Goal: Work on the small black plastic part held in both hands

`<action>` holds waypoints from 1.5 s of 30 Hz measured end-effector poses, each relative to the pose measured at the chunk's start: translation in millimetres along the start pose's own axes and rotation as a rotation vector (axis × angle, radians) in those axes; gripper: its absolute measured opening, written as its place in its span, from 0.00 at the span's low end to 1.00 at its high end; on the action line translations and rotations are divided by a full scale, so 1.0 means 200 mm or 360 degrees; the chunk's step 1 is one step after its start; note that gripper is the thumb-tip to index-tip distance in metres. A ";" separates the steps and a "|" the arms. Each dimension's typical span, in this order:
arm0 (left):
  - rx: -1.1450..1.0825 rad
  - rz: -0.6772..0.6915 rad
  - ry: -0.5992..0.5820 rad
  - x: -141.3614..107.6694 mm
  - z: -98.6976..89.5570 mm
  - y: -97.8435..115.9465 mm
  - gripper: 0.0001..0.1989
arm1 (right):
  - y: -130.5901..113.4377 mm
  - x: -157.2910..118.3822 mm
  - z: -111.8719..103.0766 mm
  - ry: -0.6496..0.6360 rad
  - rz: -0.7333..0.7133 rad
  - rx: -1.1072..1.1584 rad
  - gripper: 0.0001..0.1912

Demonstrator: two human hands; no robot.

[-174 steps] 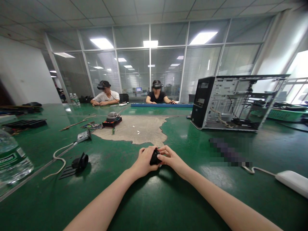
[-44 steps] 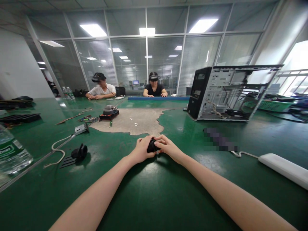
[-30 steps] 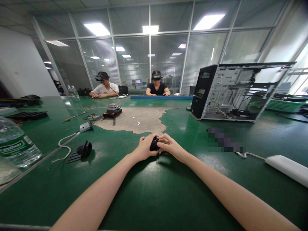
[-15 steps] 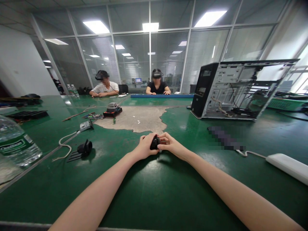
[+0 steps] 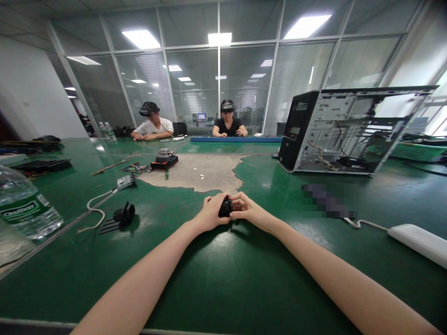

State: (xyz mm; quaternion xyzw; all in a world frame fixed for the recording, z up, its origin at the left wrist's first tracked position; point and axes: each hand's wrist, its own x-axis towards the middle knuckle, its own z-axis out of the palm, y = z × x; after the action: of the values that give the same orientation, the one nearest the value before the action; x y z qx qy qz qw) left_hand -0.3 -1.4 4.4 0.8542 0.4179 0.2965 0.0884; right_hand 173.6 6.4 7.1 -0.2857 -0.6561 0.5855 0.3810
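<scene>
While a black part [image 5: 225, 209] is clasped mid-frame by fingers of the left hand [image 5: 211, 214] | its right edge is pinched by the right hand [image 5: 249, 210]

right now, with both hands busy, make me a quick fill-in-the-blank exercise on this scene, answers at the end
The left hand and right hand hold a small, rounded, ____-coloured object.
A clear plastic bottle with a ____-coloured label stands at the picture's left edge.
The open metal computer case with a black front stands on the picture's ____ side.
Answers: black; green; right.
</scene>
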 end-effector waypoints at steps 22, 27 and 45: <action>-0.0002 -0.0009 0.0005 0.00 0.00 0.00 0.29 | -0.01 0.00 0.01 0.0062 -0.0031 -0.0030 0.18; 0.0003 -0.0030 0.0006 0.00 0.00 0.00 0.29 | -0.01 -0.01 0.03 0.0098 -0.0008 -0.0030 0.16; 0.0007 -0.0026 -0.0001 0.00 -0.01 0.01 0.29 | 0.00 0.00 0.02 0.0097 0.0004 0.0030 0.14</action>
State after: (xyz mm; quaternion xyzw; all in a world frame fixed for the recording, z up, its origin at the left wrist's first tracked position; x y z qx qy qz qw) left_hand 0.5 -2.9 6.1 0.8511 0.4253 0.2946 0.0892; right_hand 171.0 3.6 7.0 -0.3006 -0.6384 0.5831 0.4026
